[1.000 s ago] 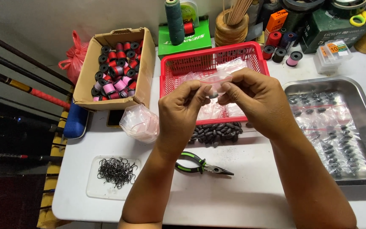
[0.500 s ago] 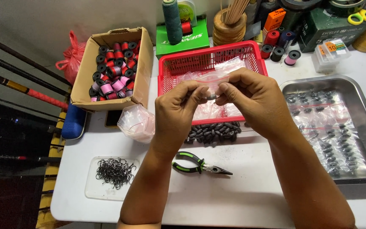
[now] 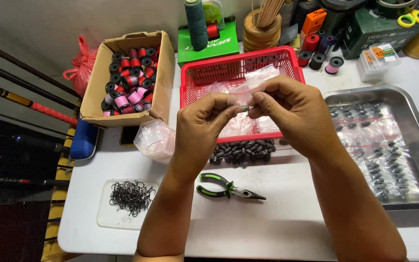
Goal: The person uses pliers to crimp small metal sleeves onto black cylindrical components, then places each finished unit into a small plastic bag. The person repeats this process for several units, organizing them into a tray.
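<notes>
My left hand (image 3: 204, 119) and my right hand (image 3: 292, 109) meet above the front edge of a red plastic basket (image 3: 209, 73). Together they pinch a small clear plastic bag (image 3: 248, 90) between thumbs and fingers. A small dark piece shows at the bag's lower edge between my fingertips. Just below my hands lies a heap of dark oval sinkers (image 3: 241, 151) on the white table (image 3: 287, 228). More clear bags lie inside the basket.
Green-handled pliers (image 3: 226, 187) lie near my left forearm. A clear tray of black hooks (image 3: 131, 196) sits front left. A cardboard box of thread spools (image 3: 129, 80) stands at the left, a steel tray of bagged sinkers (image 3: 379, 140) at the right. A pile of clear bags (image 3: 155, 139) lies beside the box.
Both hands stay together on the small bag, with only slight finger movement. The view has shifted a little.
</notes>
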